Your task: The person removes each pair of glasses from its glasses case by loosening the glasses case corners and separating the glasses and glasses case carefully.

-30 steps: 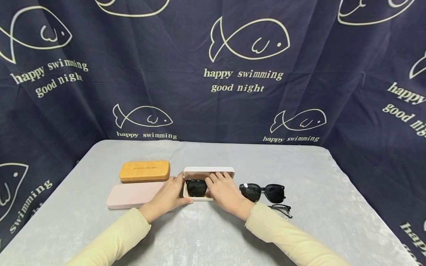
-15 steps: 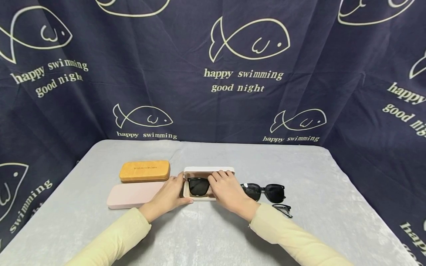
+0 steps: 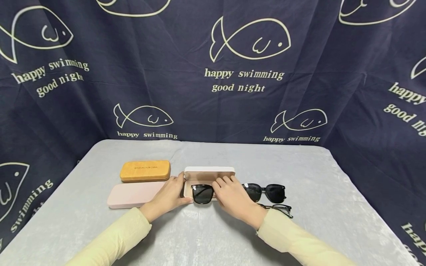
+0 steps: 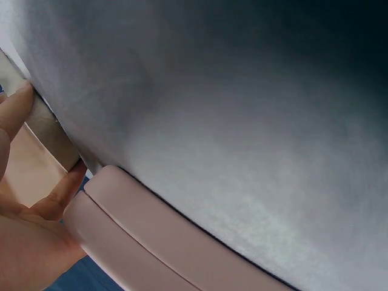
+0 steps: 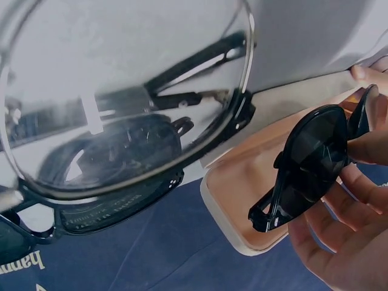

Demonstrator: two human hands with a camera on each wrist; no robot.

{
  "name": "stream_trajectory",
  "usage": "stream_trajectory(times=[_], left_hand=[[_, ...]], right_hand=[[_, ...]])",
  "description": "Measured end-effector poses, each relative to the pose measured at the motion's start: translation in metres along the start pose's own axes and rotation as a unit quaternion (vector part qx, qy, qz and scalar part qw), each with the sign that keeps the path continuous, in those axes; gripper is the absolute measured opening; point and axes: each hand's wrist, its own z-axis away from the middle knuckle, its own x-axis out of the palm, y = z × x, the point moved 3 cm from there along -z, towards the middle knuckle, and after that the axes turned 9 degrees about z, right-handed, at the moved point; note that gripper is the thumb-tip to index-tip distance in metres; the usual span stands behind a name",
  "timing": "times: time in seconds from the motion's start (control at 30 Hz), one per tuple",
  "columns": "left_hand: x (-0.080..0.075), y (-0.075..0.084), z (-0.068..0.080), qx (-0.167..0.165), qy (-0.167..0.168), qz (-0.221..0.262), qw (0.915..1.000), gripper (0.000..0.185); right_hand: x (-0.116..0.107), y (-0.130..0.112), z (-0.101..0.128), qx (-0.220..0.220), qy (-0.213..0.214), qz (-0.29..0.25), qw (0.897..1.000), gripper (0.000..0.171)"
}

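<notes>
An open beige glasses case point(image 3: 209, 172) lies at the table's middle, its lid standing at the back. My left hand point(image 3: 173, 194) holds the case's left end, thumb on the front edge and fingers behind. My right hand point(image 3: 226, 188) pinches folded black sunglasses point(image 3: 203, 194) and holds them over the case's front edge. In the right wrist view the sunglasses point(image 5: 309, 163) hang in my fingers just above the case's tan inside point(image 5: 242, 194). The left wrist view shows my thumb point(image 4: 63, 194) against the case's wall point(image 4: 51, 130).
A shut pink case point(image 3: 133, 195) lies left of my left hand, with a shut orange case point(image 3: 145, 170) behind it. A second pair of black sunglasses point(image 3: 266, 191) and clear-lens glasses point(image 3: 282, 209) lie to the right. The grey table cloth point(image 3: 299, 170) is backed by a dark fish-print curtain.
My right hand has raised the black sunglasses out of the open case and drawn them forward and slightly right. The left hand has stayed on the case's end.
</notes>
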Motion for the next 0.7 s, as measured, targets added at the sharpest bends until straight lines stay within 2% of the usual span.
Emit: stream_trajectory(times=[0.23, 0.47, 0.7], left_hand=[[0.000, 0.001, 0.000, 0.005, 0.004, 0.005, 1.0000, 0.080], [0.001, 0.000, 0.000, -0.001, -0.002, -0.001, 1.0000, 0.083], [0.001, 0.000, 0.000, 0.008, 0.005, -0.006, 0.9999, 0.084]], right_hand=[[-0.003, -0.004, 0.011, -0.009, -0.003, -0.017, 1.000, 0.019], [-0.004, -0.010, 0.020, -0.023, -0.011, -0.019, 0.999, 0.014], [-0.006, -0.016, 0.027, -0.035, -0.006, -0.031, 0.999, 0.016]])
